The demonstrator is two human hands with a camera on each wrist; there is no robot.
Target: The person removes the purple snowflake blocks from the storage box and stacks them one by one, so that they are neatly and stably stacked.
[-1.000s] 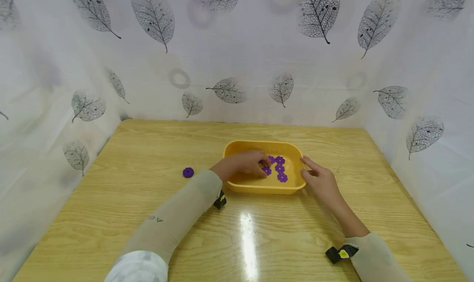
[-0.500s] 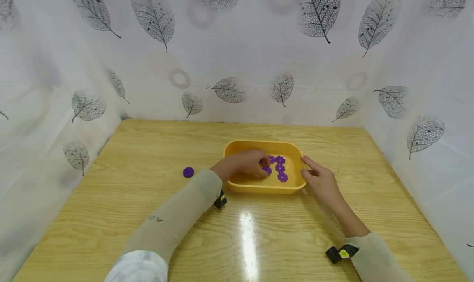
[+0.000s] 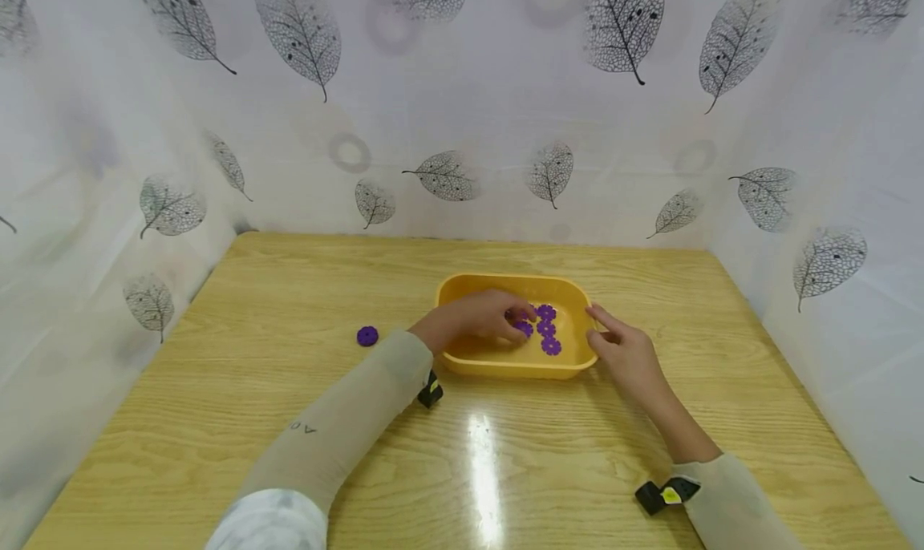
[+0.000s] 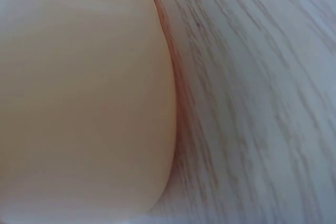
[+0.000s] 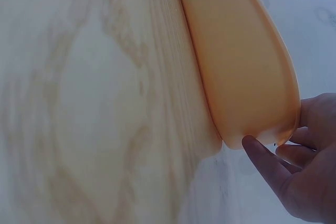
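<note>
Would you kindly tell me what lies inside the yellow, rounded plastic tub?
Inside the yellow tub are small purple flower-shaped pieces, three forming a line near its right end. The left hand partly covers others; whatever lies beneath it is hidden.

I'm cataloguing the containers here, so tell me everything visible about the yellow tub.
The yellow tub looks like smooth plastic, oblong with rounded corners, open-topped. It stands upright on the wood-grain table, purple flower-shaped pieces on its floor. The right hand holds its right end; the left hand is inside, at the pieces.
</note>
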